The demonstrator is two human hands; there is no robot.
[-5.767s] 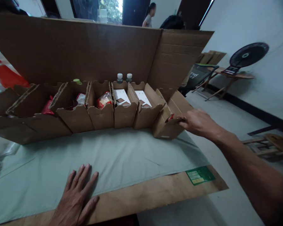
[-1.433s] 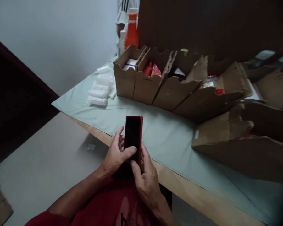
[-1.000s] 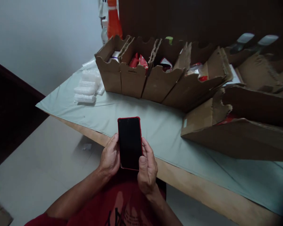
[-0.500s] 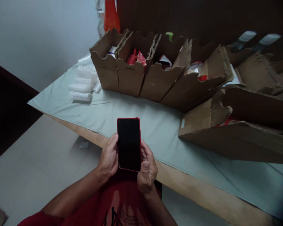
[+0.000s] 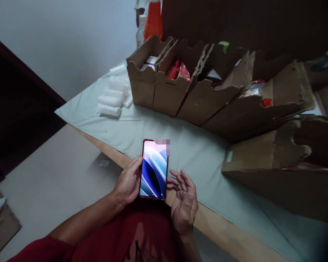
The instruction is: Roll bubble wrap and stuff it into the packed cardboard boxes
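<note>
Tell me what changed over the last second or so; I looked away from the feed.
The phone screen, dark before, is now lit. The right hand has let go and hangs open beside it; the left hand still grips its edge. The cardboard bins and plastic rolls on the table stayed put.

**Worktop and what sits on it**

Your worktop [image 5: 207,225] shows a bare wooden edge nearest you; a pale green sheet [image 5: 180,145] covers the rest of it. On that sheet you have a row of open cardboard bins [image 5: 196,98] running from the far left towards the right, each touching the next. One more cardboard bin [image 5: 262,160] lies closer to you at the right. Just left of the row lie clear plastic rolls [image 5: 112,100], bunched together.
</note>
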